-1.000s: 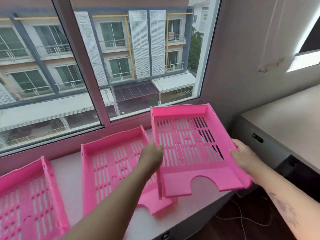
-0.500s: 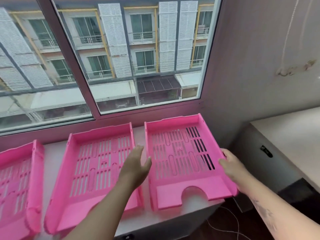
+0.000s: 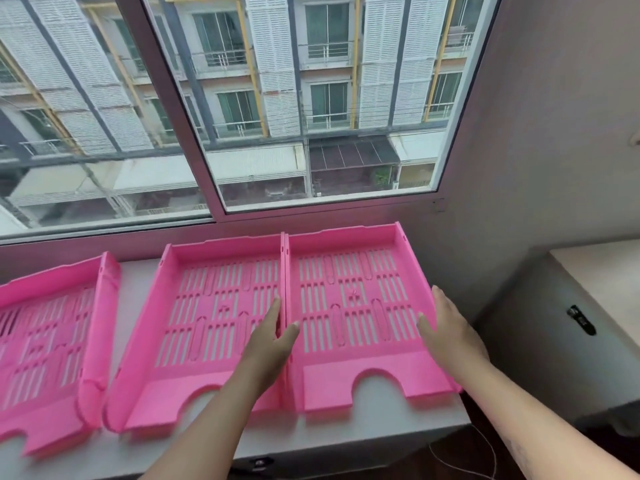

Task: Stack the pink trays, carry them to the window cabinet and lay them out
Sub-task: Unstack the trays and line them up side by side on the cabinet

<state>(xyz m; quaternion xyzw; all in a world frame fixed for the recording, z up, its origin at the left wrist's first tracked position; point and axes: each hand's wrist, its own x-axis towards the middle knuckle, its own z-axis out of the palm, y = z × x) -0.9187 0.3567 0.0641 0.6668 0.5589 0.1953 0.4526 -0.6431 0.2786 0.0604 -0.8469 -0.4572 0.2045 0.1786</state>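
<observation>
Three pink slotted trays lie flat side by side on the white window cabinet top. The right tray touches the middle tray along their shared wall. The left tray sits apart, cut off by the frame edge. My left hand rests at the seam between the middle and right trays, fingers apart, thumb over the right tray's wall. My right hand lies flat against the right tray's outer right wall, fingers extended, not gripping.
A large window runs behind the trays. A grey wall closes the right side. A lower beige desk with a black latch stands right of the cabinet. A thin cord hangs below the cabinet's front edge.
The right tray came down from my hands onto the cabinet and now lies flush against the middle tray. Both hands have let go and opened against its sides.
</observation>
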